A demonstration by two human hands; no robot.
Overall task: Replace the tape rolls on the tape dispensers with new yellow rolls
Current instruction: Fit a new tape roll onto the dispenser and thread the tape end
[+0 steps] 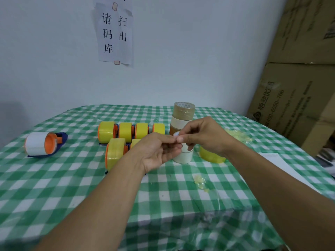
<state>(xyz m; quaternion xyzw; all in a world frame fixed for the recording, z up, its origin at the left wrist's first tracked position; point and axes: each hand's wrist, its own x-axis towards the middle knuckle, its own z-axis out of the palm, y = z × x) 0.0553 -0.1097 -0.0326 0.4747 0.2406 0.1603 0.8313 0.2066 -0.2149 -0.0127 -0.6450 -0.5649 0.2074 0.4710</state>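
Note:
My left hand [157, 151] and my right hand [204, 136] meet above the table's middle. Together they pinch a small white tape piece [176, 134] between fingertips. Just below them stands a cream tape roll [183, 157]. A loose yellow roll [211, 156] lies under my right wrist, partly hidden. Several orange-and-blue dispensers carrying yellow rolls [125, 132] sit in a row behind my left hand, with another one [115, 153] nearer to me. Far left, a dispenser with a white roll [43, 144] lies on its side.
A stack of brown and cream rolls [184, 113] stands behind my hands. Crumpled yellowish wrap [237, 135] lies at the right, and a smaller scrap [200, 182] near the front. Cardboard boxes [299, 98] lean at the right. A green checked cloth [72, 187] covers the table.

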